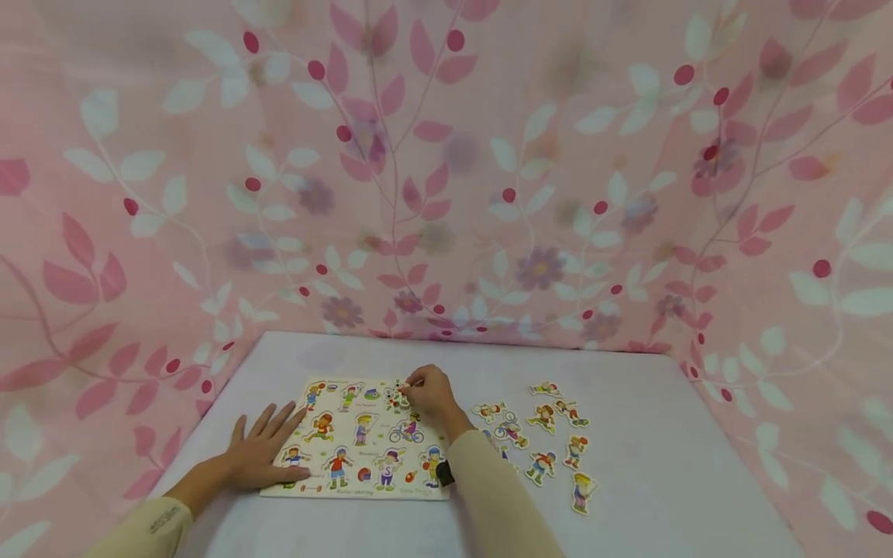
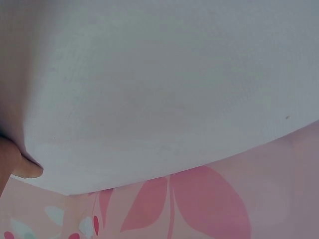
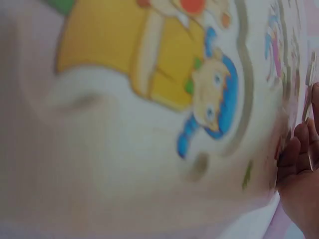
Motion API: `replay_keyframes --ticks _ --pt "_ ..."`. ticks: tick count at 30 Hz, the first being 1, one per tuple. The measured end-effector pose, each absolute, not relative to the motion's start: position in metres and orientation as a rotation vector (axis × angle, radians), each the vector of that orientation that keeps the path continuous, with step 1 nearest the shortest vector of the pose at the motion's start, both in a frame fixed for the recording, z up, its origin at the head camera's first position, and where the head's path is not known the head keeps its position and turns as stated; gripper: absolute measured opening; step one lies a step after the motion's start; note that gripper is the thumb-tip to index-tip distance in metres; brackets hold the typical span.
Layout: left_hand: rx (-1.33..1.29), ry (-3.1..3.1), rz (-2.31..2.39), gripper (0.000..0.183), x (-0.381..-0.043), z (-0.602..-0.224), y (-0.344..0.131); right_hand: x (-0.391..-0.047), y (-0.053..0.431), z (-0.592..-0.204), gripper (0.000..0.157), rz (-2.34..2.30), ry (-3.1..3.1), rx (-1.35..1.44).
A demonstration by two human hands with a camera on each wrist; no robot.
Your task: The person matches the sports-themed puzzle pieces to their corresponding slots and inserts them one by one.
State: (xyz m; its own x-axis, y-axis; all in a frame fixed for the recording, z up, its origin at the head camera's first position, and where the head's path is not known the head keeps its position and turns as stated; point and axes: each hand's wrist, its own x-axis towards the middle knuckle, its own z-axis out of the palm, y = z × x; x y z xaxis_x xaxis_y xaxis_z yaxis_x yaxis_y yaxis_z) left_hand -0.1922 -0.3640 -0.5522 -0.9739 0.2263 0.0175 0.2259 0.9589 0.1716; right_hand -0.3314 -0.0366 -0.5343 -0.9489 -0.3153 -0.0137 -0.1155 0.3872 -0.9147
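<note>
as fingers [image 1: 417, 378] pinch a piece [image 1: 402, 388], "roller-skating" [image 1: 354, 492] shows.

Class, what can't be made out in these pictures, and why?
Head: part of the board, under the left hand.
Head: part of a loose piece, behind the right sleeve.
Head: some lettering, too small.
Left wrist: most of the left hand, cut by the left edge.
Right wrist: part of the blue-haired figure, cut by the top edge.
</note>
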Motion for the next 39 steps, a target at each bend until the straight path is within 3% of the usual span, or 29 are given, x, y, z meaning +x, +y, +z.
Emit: replay_keyframes --ticks 39 --pt "0.349 3.114 0.262 0.102 -0.196 -0.556 -0.364 -0.328 -0.062 -0.545 0.012 -1.314 2.808 -0.279"
